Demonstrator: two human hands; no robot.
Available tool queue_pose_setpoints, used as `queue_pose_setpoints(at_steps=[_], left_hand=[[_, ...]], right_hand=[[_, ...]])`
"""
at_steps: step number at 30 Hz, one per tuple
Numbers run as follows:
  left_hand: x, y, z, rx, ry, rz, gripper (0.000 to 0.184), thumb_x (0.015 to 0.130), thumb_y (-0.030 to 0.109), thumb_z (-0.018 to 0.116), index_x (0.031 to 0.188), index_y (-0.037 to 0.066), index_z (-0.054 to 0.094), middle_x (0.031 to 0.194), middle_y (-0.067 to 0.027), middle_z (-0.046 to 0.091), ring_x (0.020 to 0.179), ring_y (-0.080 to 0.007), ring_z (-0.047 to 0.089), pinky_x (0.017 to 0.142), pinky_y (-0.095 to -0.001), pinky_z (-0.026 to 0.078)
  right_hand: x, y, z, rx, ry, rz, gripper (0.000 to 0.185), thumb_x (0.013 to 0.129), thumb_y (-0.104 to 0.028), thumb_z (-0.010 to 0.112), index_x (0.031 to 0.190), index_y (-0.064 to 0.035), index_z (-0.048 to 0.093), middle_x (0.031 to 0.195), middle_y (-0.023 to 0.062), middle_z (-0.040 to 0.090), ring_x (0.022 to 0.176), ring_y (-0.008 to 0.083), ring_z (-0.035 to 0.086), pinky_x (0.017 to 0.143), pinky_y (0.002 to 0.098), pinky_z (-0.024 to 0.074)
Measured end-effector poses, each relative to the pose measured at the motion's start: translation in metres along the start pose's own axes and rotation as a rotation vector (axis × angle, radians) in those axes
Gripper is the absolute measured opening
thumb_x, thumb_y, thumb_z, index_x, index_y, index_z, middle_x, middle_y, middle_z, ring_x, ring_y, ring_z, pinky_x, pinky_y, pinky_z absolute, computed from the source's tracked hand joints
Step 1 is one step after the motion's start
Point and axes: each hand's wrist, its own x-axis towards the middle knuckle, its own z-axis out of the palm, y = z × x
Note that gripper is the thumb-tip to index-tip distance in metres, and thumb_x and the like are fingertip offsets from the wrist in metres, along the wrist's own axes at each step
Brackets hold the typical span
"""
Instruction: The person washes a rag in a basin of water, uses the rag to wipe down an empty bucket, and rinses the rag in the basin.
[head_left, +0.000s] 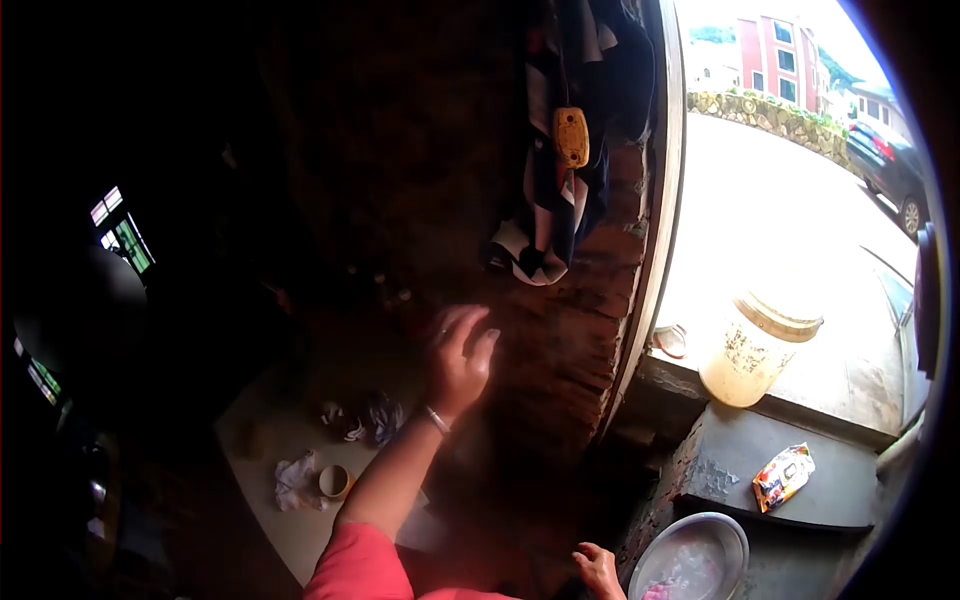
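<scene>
My left hand (463, 355) is raised in front of the dark brick wall (560, 345), with a bracelet on its wrist. Its thumb and fingers stand apart and I see nothing between them. My right hand (598, 570) is low at the bottom edge, fingers loosely bent, with no object visible in it. Just right of that hand is a metal basin (742, 560) with cloudy water and something pink inside. Above my left hand, dark and white cloth (540, 265) hangs on the wall, with a yellow tag-like object (571, 138) in front of it.
A pale table (255, 440) at left holds a cup (334, 481), crumpled white cloth or paper (295, 482) and dark striped cloth (383, 415). A bucket (755, 350) stands at the bright doorway; a colourful packet (783, 478) lies on the grey ledge (735, 440). A car (885, 165) is outside.
</scene>
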Motion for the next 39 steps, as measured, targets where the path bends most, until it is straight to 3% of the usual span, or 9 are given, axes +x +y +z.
queue_pose_setpoints(at_steps=[4, 10, 16, 20, 23, 26, 29, 32, 39], left_hand=[[0.061, 0.043, 0.018, -0.038, 0.038, 0.094, 0.033, 0.079, 0.008, 0.07, 0.11, 0.002, 0.059, 0.105, -0.012, 0.064, 0.098, -0.0288, 0.061, 0.086, -0.0339, 0.048], [0.085, 0.047, 0.064, 0.103, -0.04, 0.058, 0.066, 0.072, 0.017, 0.079, 0.126, -0.001, 0.046, 0.109, -0.0156, 0.063, 0.096, -0.0306, 0.062, 0.085, -0.0384, 0.047], [0.066, 0.002, 0.094, 0.465, 0.051, 0.14, 0.025, 0.086, 0.015, 0.064, 0.105, 0.0, 0.061, 0.078, -0.0146, 0.067, 0.069, -0.0269, 0.066, 0.079, -0.0354, 0.051], [0.073, 0.048, 0.074, -0.666, 0.109, -0.302, 0.013, 0.091, 0.012, 0.059, 0.096, 0.001, 0.064, 0.079, -0.0069, 0.068, 0.073, -0.0123, 0.064, 0.07, -0.026, 0.05], [0.042, 0.012, 0.08, -0.516, -0.228, -0.464, 0.013, 0.092, 0.012, 0.058, 0.093, 0.001, 0.065, 0.082, -0.0038, 0.067, 0.076, -0.0108, 0.061, 0.07, -0.025, 0.048], [0.019, 0.023, 0.104, -0.938, -0.264, -0.511, 0.016, 0.094, 0.015, 0.057, 0.1, 0.005, 0.067, 0.081, 0.0057, 0.061, 0.071, -0.005, 0.053, 0.065, -0.0205, 0.042], [0.017, 0.021, 0.108, -0.728, -0.226, -0.432, 0.016, 0.092, 0.014, 0.061, 0.103, 0.004, 0.064, 0.085, 0.0029, 0.061, 0.072, -0.0064, 0.054, 0.067, -0.0215, 0.044], [0.032, 0.025, 0.091, -0.409, -0.176, -0.298, 0.031, 0.089, 0.013, 0.064, 0.118, 0.004, 0.056, 0.096, -0.0037, 0.063, 0.082, -0.0138, 0.057, 0.08, -0.0289, 0.048], [0.125, 0.082, 0.04, -0.766, 0.132, -0.347, 0.035, 0.091, 0.019, 0.063, 0.121, 0.004, 0.054, 0.098, -0.006, 0.064, 0.087, -0.0135, 0.058, 0.084, -0.0268, 0.046]], right_hand=[[0.052, 0.104, 0.023, -0.053, -0.007, -0.365, 0.034, 0.085, -0.022, 0.069, 0.112, -0.0025, 0.065, 0.109, 0.0188, 0.066, 0.102, 0.0332, 0.063, 0.088, 0.039, 0.0513], [0.042, 0.146, -0.002, -0.001, 0.044, -0.267, 0.033, 0.083, -0.019, 0.069, 0.111, -0.0019, 0.065, 0.107, 0.0174, 0.067, 0.1, 0.0283, 0.064, 0.087, 0.0368, 0.0512], [0.021, 0.154, -0.025, -0.004, 0.039, -0.207, 0.033, 0.085, -0.021, 0.066, 0.111, -0.0002, 0.065, 0.106, 0.0183, 0.067, 0.1, 0.0295, 0.063, 0.087, 0.036, 0.0502], [0.015, 0.155, -0.029, 0.013, 0.072, -0.163, 0.032, 0.085, -0.021, 0.064, 0.109, 0.0004, 0.065, 0.106, 0.0213, 0.066, 0.102, 0.0326, 0.062, 0.087, 0.0383, 0.0495], [0.015, 0.177, -0.025, -0.006, 0.07, -0.285, 0.029, 0.085, -0.02, 0.063, 0.105, 0.001, 0.066, 0.106, 0.0238, 0.064, 0.1, 0.0354, 0.062, 0.085, 0.0418, 0.0498], [0.024, 0.201, -0.018, -0.115, 0.038, -0.635, 0.028, 0.084, -0.02, 0.061, 0.102, 0.0015, 0.065, 0.104, 0.0255, 0.064, 0.096, 0.0374, 0.062, 0.081, 0.044, 0.0502], [0.02, 0.192, -0.022, -0.202, 0.08, -0.735, 0.025, 0.084, -0.02, 0.059, 0.097, 0.0012, 0.065, 0.098, 0.0238, 0.065, 0.092, 0.0352, 0.063, 0.076, 0.0439, 0.0501], [0.012, 0.156, -0.036, 0.037, -0.012, -0.258, 0.024, 0.085, -0.019, 0.058, 0.097, 0.0005, 0.065, 0.093, 0.0217, 0.066, 0.089, 0.0333, 0.063, 0.075, 0.0422, 0.0498], [0.006, 0.151, -0.035, -0.012, 0.012, -0.224, 0.031, 0.087, -0.025, 0.059, 0.106, -0.0021, 0.065, 0.099, 0.0213, 0.065, 0.095, 0.0347, 0.062, 0.082, 0.0415, 0.049]])
